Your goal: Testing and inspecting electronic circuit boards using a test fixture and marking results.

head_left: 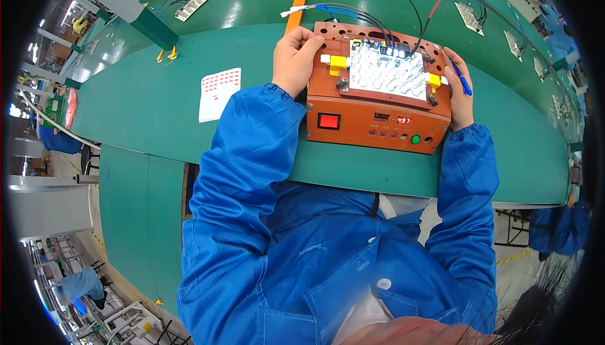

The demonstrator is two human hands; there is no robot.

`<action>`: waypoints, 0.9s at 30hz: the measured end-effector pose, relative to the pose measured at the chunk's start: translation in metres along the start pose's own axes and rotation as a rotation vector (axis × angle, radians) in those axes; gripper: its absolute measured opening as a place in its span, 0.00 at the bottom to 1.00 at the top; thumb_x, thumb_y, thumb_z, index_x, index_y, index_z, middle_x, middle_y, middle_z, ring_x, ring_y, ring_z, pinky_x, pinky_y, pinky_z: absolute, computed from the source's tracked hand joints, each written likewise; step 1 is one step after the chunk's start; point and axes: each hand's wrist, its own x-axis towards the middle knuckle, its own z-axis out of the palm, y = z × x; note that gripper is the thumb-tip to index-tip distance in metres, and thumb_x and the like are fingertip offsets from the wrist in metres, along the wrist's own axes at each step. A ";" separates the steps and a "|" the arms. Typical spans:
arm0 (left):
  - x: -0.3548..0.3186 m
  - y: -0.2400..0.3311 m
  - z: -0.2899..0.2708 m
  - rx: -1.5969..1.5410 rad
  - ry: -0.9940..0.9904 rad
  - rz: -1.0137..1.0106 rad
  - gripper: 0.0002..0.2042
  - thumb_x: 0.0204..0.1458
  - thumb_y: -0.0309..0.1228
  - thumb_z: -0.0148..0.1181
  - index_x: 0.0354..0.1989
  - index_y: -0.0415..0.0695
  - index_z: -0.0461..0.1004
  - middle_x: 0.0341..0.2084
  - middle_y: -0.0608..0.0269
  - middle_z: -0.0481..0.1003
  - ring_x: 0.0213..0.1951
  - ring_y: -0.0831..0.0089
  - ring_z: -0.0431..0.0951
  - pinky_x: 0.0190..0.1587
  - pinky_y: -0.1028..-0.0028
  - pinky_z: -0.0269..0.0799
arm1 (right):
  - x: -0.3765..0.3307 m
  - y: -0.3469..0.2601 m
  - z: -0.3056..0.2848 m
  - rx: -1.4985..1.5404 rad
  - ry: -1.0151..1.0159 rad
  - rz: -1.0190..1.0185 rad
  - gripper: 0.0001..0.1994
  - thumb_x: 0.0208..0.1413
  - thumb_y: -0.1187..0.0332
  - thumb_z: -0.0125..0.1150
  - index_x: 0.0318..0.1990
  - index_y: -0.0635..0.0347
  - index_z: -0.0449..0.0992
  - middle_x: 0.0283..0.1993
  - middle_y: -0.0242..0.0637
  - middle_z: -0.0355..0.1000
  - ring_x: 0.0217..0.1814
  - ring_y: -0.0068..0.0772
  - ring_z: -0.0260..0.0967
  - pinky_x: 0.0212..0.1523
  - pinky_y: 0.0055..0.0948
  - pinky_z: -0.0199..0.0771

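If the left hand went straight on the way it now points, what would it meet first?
Probably the white-ended cables, just past the far left corner of the orange-brown box that the left hand touches; their height relative to it is unclear.

Circuit board [386, 75] on box [358, 125], paper [217, 102] left of both

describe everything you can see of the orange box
The orange box, metal-looking, appears to rest on the green bench, front panel facing the bench's near edge. It carries a lit red switch, red display and green button. Atop, a pale circuit board sits between yellow blocks, cables behind. The left hand holds the box's left edge, the right hand its right.
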 end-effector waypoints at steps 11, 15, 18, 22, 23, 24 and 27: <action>0.000 0.000 -0.001 0.006 -0.007 -0.019 0.07 0.59 0.28 0.64 0.31 0.40 0.74 0.23 0.71 0.74 0.27 0.86 0.68 0.29 0.80 0.65 | 0.000 0.003 0.000 -0.081 0.010 -0.025 0.24 0.66 0.69 0.51 0.68 0.67 0.65 0.73 0.51 0.61 0.74 0.38 0.59 0.72 0.30 0.58; 0.000 0.001 -0.005 0.074 -0.032 -0.027 0.05 0.61 0.27 0.60 0.33 0.42 0.72 0.29 0.70 0.76 0.31 0.86 0.73 0.34 0.82 0.71 | 0.000 0.001 0.000 -0.101 0.005 -0.038 0.24 0.66 0.70 0.50 0.68 0.67 0.65 0.73 0.51 0.61 0.74 0.38 0.59 0.72 0.30 0.59; 0.002 -0.001 -0.004 0.073 -0.040 -0.012 0.05 0.61 0.27 0.60 0.33 0.42 0.73 0.28 0.70 0.76 0.30 0.86 0.73 0.33 0.82 0.70 | -0.001 0.000 0.001 -0.028 0.001 -0.003 0.23 0.66 0.70 0.50 0.67 0.67 0.65 0.73 0.52 0.61 0.75 0.38 0.58 0.73 0.30 0.58; 0.001 -0.001 -0.006 0.090 -0.028 -0.011 0.05 0.61 0.27 0.60 0.33 0.42 0.73 0.28 0.70 0.76 0.30 0.86 0.73 0.33 0.82 0.70 | -0.001 -0.001 0.002 -0.062 0.000 -0.014 0.23 0.66 0.70 0.50 0.67 0.67 0.65 0.73 0.52 0.61 0.75 0.38 0.58 0.72 0.30 0.59; 0.001 0.000 -0.005 0.090 -0.037 -0.006 0.05 0.61 0.27 0.60 0.33 0.42 0.73 0.28 0.70 0.76 0.30 0.86 0.73 0.33 0.82 0.70 | -0.001 -0.001 0.002 -0.042 0.005 -0.002 0.23 0.66 0.70 0.50 0.67 0.67 0.65 0.73 0.52 0.61 0.75 0.38 0.58 0.73 0.30 0.58; 0.001 0.000 -0.005 0.089 -0.038 -0.006 0.05 0.61 0.27 0.60 0.33 0.42 0.73 0.28 0.70 0.76 0.30 0.86 0.73 0.33 0.82 0.70 | -0.002 -0.001 0.002 -0.023 0.009 0.010 0.23 0.66 0.70 0.50 0.67 0.67 0.65 0.73 0.52 0.61 0.75 0.38 0.58 0.73 0.30 0.57; 0.000 0.001 -0.004 0.073 -0.028 -0.024 0.05 0.61 0.27 0.60 0.33 0.42 0.73 0.28 0.70 0.76 0.30 0.86 0.73 0.33 0.82 0.70 | -0.001 0.000 0.000 -0.076 0.001 -0.026 0.23 0.66 0.70 0.50 0.67 0.67 0.65 0.73 0.53 0.61 0.75 0.38 0.58 0.72 0.30 0.59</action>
